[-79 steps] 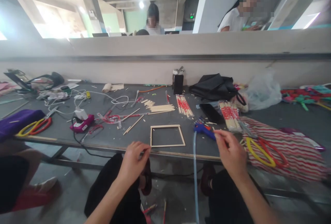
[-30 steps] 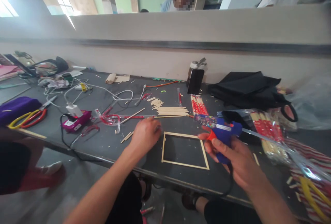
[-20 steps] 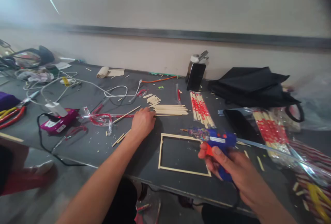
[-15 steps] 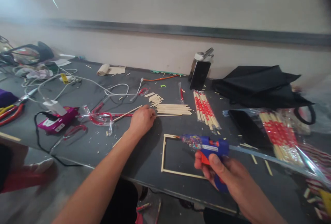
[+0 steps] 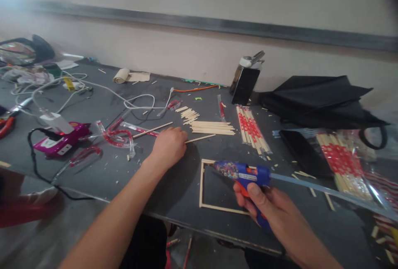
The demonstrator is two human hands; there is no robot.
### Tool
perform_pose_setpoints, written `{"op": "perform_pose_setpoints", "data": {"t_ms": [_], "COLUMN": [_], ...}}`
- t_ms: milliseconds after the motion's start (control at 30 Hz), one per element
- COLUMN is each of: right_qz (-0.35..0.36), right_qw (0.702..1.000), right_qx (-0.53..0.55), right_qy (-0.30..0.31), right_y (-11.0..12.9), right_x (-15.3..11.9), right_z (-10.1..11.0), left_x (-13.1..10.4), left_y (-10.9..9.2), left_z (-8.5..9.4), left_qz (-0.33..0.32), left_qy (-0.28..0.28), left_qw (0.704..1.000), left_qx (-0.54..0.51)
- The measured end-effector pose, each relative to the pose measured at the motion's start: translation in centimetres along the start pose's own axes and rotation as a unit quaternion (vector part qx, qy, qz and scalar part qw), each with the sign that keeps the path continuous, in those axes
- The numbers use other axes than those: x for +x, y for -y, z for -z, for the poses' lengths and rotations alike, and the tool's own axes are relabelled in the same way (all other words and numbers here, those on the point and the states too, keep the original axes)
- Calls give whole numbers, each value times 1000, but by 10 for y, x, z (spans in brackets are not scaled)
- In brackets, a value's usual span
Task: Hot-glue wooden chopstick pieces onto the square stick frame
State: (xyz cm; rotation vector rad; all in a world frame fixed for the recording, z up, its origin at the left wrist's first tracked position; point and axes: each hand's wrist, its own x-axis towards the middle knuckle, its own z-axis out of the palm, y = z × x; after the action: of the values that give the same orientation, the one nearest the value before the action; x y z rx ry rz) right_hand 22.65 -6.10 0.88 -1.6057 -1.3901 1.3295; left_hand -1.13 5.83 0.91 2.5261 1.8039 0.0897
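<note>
My right hand (image 5: 264,207) grips a blue hot glue gun (image 5: 245,171) with an orange trigger and a long clear glue stick (image 5: 311,184) running out of its back. The gun's nozzle is over the top left of a rectangular frame of thin wooden sticks (image 5: 201,186) lying flat; the gun and hand hide part of its right side. My left hand (image 5: 170,146) is closed at the table, with a single wooden stick (image 5: 202,138) poking out from its fingers. Just beyond that stick lies a row of parallel wooden sticks (image 5: 213,128), with shorter cut pieces (image 5: 189,114) behind.
On the left are a magenta power strip (image 5: 64,140), white cables (image 5: 139,103) and red plastic wrappers (image 5: 116,136). A phone (image 5: 245,86) leans on a bottle at the back. Packs of sticks (image 5: 252,130), a dark phone (image 5: 303,153) and a black bag (image 5: 314,99) lie right.
The stick at my left fingers has swung away from the row and now lies at an angle to it. The glue gun stays by the frame's upper edge. My view has tilted down.
</note>
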Motion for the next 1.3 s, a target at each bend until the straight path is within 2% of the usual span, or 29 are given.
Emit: {"op": "perform_pose_setpoints", "data": {"t_ms": [167, 300, 433, 500, 567, 633, 700, 767, 867, 1000, 1300], "right_qz": [23, 58, 76, 73, 74, 80, 82, 80, 79, 61, 35], "right_qw": [999, 996, 995, 995, 995, 994, 993, 992, 990, 988, 987], "right_qx": [-29, -56, -56, -57, -63, -70, -80, -93, -111, -139, -154], "right_qy": [-9, -23, 10, 23, 11, -13, -32, -40, -40, -30, -12], "right_y": [2, 2, -3, -6, -7, -6, -4, -1, 1, -2, -2], "right_x": [-1, -9, -22, -25, -23, -18, -13, -10, -6, -3, 2], "right_z": [0, -8, -16, -16, -13, -9, -5, -3, -1, -1, -5], "left_x": [-7, -10, -13, -15, -17, -19, -18, -16, -13, -9, -6], "left_y": [-4, -8, -12, -13, -14, -15, -16, -19, -20, -15, -10], "left_z": [4, 4, 8, 11, 13, 11, 7, 3, 2, 0, -12], "left_qz": [21, 18, 49, 59, 56, 49, 41, 38, 58, 83, 58], "left_qy": [27, 30, 20, -2, -37, -50, -27, 5, 34, 32, 41], "left_qw": [999, 999, 998, 998, 992, 967, 927, 899, 882, 878, 885], "left_qx": [21, 41, 39, -4, -103, -247, -373, -437, -466, -470, -461]}}
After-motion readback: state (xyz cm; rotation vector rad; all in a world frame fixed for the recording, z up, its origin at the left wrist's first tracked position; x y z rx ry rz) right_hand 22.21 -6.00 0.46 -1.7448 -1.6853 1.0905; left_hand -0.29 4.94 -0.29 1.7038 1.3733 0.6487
